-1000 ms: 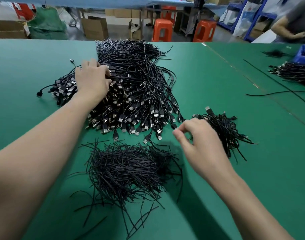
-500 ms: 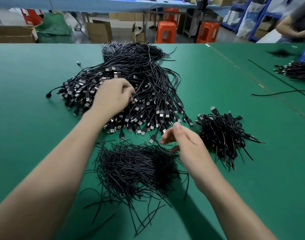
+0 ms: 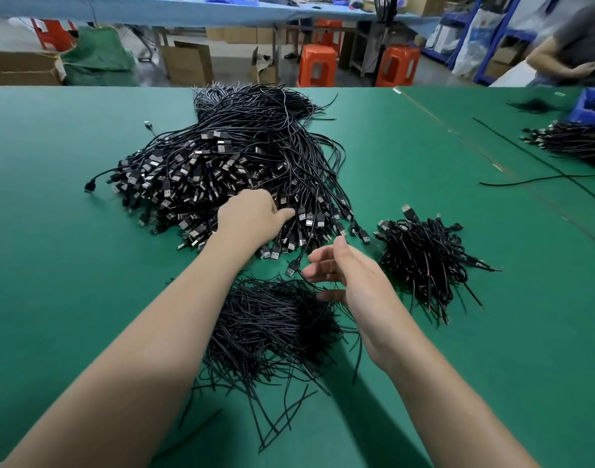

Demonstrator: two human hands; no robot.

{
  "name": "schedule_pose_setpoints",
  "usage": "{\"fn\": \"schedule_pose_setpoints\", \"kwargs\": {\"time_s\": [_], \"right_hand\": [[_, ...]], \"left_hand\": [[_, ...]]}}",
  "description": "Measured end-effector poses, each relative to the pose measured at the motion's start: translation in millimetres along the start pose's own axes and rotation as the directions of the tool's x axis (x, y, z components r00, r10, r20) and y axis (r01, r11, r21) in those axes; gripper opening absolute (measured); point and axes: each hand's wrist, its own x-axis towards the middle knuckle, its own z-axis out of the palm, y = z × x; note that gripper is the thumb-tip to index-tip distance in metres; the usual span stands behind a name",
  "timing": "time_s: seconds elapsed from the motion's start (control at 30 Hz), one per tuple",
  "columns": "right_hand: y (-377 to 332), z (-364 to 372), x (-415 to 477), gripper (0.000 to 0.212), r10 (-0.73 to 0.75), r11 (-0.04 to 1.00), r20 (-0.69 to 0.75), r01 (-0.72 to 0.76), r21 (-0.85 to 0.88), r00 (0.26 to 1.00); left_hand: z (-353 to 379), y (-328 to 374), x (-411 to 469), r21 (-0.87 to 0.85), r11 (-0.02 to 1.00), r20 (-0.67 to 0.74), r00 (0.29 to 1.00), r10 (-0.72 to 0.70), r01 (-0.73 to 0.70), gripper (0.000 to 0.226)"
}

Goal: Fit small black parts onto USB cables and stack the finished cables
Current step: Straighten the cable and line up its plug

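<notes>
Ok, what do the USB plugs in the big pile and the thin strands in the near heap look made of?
USB plugs: glinting silver shells, likely metal; matte black bodies, probably moulded plastic. Thin strands: matte black, fine and kinked, seemingly plastic or rubber; tubing or solid, cannot tell.

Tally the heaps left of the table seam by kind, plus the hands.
Large USB cable heap: 1
Thin black strand heap: 1
Small cable heap: 1
Left hand: 1
Right hand: 1
Total: 5
</notes>
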Motion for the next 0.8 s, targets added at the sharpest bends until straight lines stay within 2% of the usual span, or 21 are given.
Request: {"fn": "schedule_pose_setpoints", "kwargs": {"time_s": [0.1,0.17,0.3,0.37,0.47,0.53,0.67,0.73,0.8], "right_hand": [[-1,-3,-1,0.048,-0.004,1.0,-0.001,0.004,-0.015,1.0],[-1,-5,-1,0.047,-0.004,1.0,0.001,0.004,-0.019,1.0],[-1,-8,0,0.047,-0.009,1.0,-0.003,0.009,-0.022,1.0],[-1,-7,2,0.047,-0.013,1.0,-0.008,0.013,-0.023,1.0],[-3,-5,5,0.049,-0.001,1.0,-0.033,0.001,-0.009,0.999],[-5,-4,8,0.055,0.045,0.999,-0.064,-0.044,0.01,0.997],[-9,-7,10,0.061,0.161,0.984,0.014,-0.161,0.072,0.987],[-12,-9,10,0.054,0.145,0.97,0.079,-0.158,0.184,0.986],[-17,-13,9,0.051,0.09,0.975,0.086,-0.105,0.193,0.992]], "left_hand": [[17,1,5,0.189,0.982,0.017,1.0,0.005,-0.008,0.051],[25,0,5,0.201,0.98,0.012,1.0,-0.001,-0.001,0.044],[19,-3,0,0.067,0.997,0.044,0.999,0.018,-0.021,0.028],[5,-3,-9,-0.095,0.995,0.081,0.995,0.051,-0.043,0.025],[-24,6,-40,-0.362,0.919,0.215,0.946,0.243,-0.153,0.022],[-38,14,-67,-0.451,0.862,0.255,0.892,0.373,-0.231,0.02],[-43,27,-112,-0.431,0.836,0.175,0.878,0.446,-0.339,0.023],[-42,32,-124,-0.372,0.859,0.169,0.884,0.435,-0.352,0.027],[-43,30,-130,-0.425,0.841,0.162,0.886,0.435,-0.335,0.027]]}}
